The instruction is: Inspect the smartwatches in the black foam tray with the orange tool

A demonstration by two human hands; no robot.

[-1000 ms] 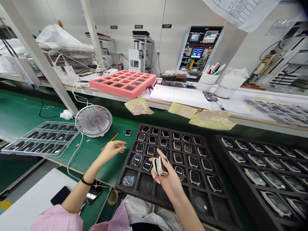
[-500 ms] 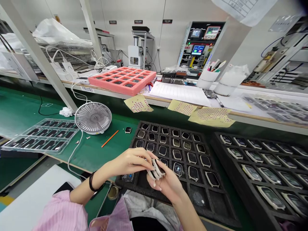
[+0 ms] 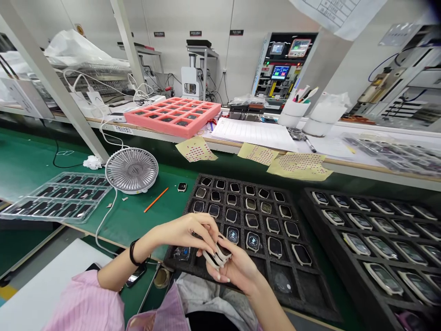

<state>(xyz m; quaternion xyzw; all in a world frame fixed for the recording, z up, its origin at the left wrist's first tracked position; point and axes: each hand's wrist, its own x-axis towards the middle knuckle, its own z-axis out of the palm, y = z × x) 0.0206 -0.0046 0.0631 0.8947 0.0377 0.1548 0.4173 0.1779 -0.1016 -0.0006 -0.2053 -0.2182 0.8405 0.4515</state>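
My right hand [image 3: 243,270] is closed round what look like two pale smartwatch cases [image 3: 217,258], one against the other, held tilted above the near part of a black foam tray [image 3: 310,285]. From the left, my left hand [image 3: 193,233] reaches over with bent fingers, the tips pressed on the upper edge of the cases. Just beyond the hands, a smartwatch with a lit dial [image 3: 253,241] lies in its compartment among several dark-screened watches. The fingers hide part of the cases and some tray compartments.
A second foam tray of watches [image 3: 382,250] stands at the right. On the green bench to the left are a fan [image 3: 132,170], an orange stick [image 3: 156,200], a small watch [image 3: 182,187] and a clear parts tray [image 3: 57,195]. A pink foam tray [image 3: 172,117] rests on the shelf.
The watch cases have tipped and moved slightly down and left in my right hand. My left fingers have shifted over their top edge, uncovering a second lit dial in the tray.
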